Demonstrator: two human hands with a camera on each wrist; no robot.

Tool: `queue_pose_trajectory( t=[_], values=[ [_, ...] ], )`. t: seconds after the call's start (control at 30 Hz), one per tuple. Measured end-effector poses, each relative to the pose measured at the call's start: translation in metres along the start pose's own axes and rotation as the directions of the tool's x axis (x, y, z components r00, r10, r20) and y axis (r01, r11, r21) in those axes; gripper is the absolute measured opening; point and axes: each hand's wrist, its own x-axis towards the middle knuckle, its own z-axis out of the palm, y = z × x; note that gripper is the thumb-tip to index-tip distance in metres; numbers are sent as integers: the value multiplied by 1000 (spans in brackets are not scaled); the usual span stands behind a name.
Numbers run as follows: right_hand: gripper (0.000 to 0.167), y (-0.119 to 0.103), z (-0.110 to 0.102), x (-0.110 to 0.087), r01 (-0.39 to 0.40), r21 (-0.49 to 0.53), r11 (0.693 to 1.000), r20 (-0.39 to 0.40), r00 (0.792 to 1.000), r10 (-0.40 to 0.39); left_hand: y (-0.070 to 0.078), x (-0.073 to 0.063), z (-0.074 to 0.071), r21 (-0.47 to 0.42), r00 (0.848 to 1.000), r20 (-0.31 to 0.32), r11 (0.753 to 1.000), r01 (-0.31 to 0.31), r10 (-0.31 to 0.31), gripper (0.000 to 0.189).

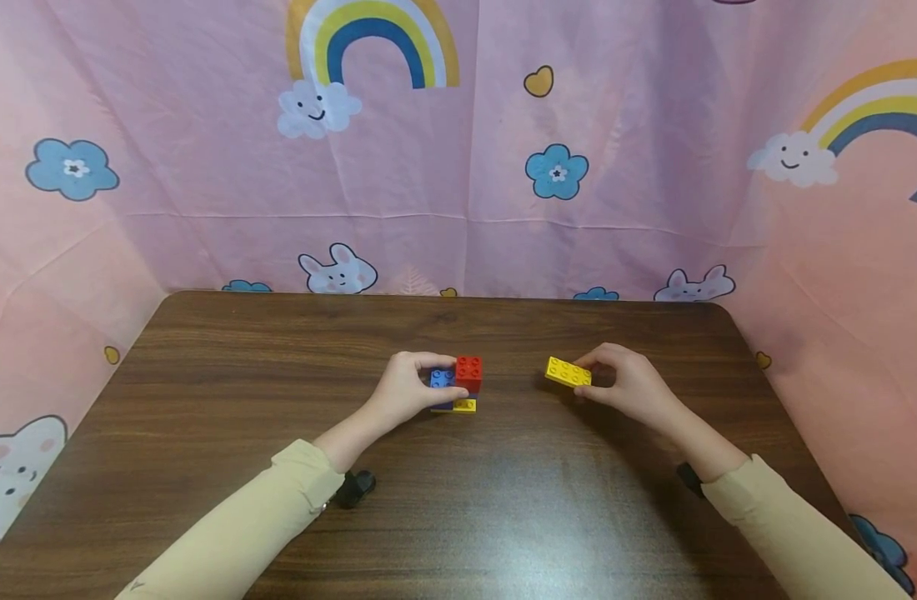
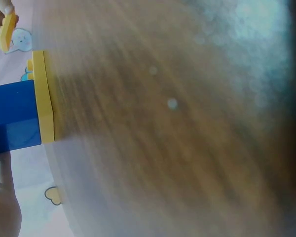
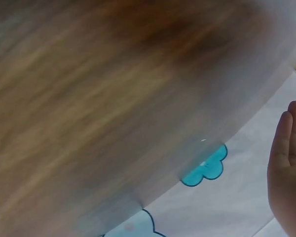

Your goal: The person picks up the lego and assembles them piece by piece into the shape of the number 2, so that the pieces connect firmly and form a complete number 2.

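Note:
A small stack of toy bricks stands near the middle of the table, with a red brick (image 1: 469, 372) on top at the right, a blue brick (image 1: 442, 378) beside and below it, and a yellow brick (image 1: 465, 406) at the bottom. My left hand (image 1: 411, 387) grips the stack from the left, thumb on the near side and fingers on the far side. To the right, my right hand (image 1: 628, 385) pinches one end of a separate yellow brick (image 1: 567, 372), its studs facing up. In the left wrist view, blue bricks (image 2: 15, 116) sit on the yellow base brick (image 2: 43, 98).
The dark wooden table (image 1: 458, 517) reaches back to a pink cloth (image 1: 428, 183) printed with rainbows, clouds and rabbits, which also hangs at both sides. A black strap piece (image 1: 356, 488) shows at the left wrist.

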Motion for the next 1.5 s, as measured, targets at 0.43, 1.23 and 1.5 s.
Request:
queue_pose_trajectory(
  t=[0.43, 1.23, 1.5],
  values=[
    [35, -21, -1, 11, 60, 25, 998, -31, 998, -59, 2, -1, -1, -11, 1000, 10, 1000, 11, -11, 44],
    [36, -59, 2, 34, 121, 133, 984, -75, 991, -111, 1, 2, -1, -37, 1000, 27, 999, 9, -8, 45],
    [36, -73, 4, 40, 157, 156, 975, -79, 986, -146, 3, 1, -2, -22, 999, 31, 1000, 16, -15, 46]
  ],
)
